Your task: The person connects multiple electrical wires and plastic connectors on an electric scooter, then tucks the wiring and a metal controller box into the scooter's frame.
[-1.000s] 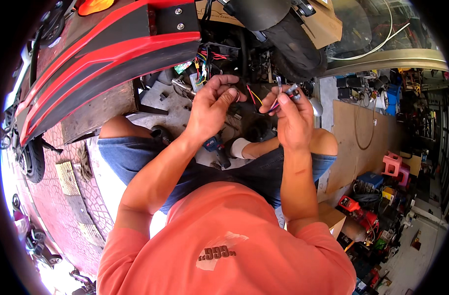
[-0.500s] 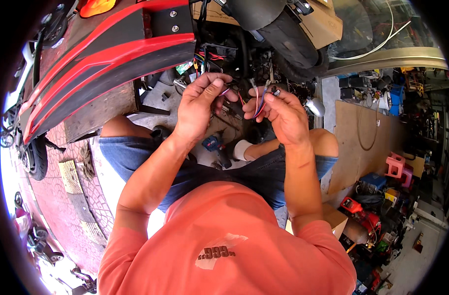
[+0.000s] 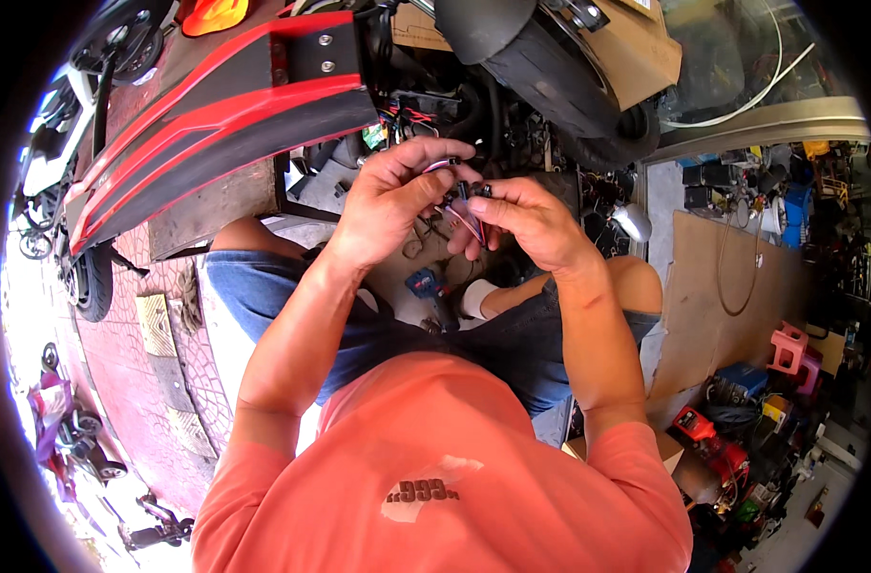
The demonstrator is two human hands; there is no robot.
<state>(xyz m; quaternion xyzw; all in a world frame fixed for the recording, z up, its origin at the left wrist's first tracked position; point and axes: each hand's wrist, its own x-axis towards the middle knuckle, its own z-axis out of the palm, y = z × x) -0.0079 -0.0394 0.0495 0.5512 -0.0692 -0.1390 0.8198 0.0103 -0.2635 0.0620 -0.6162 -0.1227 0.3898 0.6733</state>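
Above my knees both hands meet over a bundle of thin wires. My left hand (image 3: 386, 205) pinches a purple and white wire (image 3: 439, 165) between thumb and bent forefinger. In the right hand (image 3: 533, 222), a small black plug connector (image 3: 476, 190) is gripped between thumb and forefinger. Red and blue wires (image 3: 475, 227) hang from it past the curled fingers. The wire end in the left hand and the connector are very close together; whether they touch I cannot tell.
A red and black vehicle panel (image 3: 216, 124) lies on a bench at left. A wheel with a black tyre (image 3: 550, 86) stands ahead. On the floor between my feet is a blue power tool (image 3: 423, 284). Tools crowd the right, near a pink stool (image 3: 787, 347).
My right hand has moved left, closing the gap between the hands. Its black connector now sits beside the left fingertips. The view has shifted slightly.
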